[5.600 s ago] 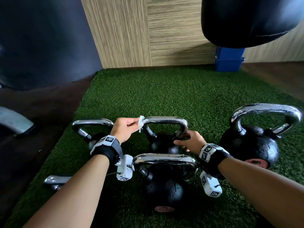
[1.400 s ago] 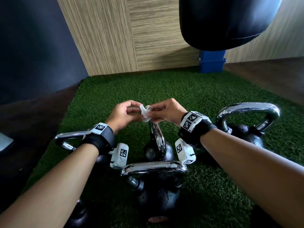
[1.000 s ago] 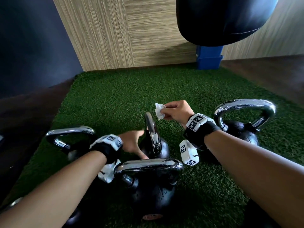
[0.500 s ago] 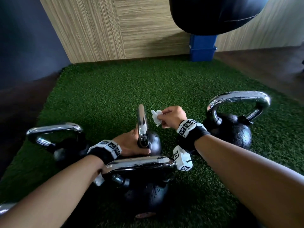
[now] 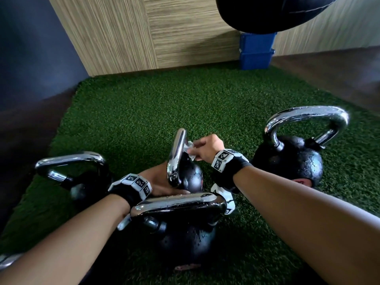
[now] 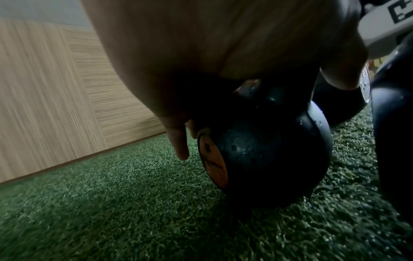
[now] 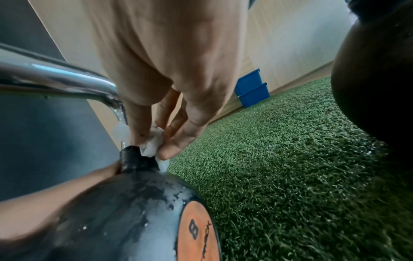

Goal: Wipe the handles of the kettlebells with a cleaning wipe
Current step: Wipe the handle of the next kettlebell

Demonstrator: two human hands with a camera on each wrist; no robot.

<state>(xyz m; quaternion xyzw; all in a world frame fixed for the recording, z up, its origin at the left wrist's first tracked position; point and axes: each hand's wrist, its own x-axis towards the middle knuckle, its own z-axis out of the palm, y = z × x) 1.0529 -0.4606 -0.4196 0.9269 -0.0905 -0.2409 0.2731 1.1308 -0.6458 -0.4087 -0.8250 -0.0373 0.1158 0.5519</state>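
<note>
Past the near kettlebell [image 5: 185,243], my left hand [image 5: 159,182] cups the middle kettlebell [image 5: 191,175] on the turf [image 5: 164,103], fingers and thumb round its ball. Just beyond, my right hand [image 5: 205,149] pinches the wipe [image 5: 190,151] against its chrome handle [image 5: 176,149], near the neck.

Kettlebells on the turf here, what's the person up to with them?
A person is cleaning kettlebell handles. The right hand pinches a crumpled white wipe against the lower part of the chrome handle of the middle kettlebell, close to where it joins the black body. The left hand grips that kettlebell low down to steady it. The larger kettlebell to the right stands apart on the green turf.
</note>
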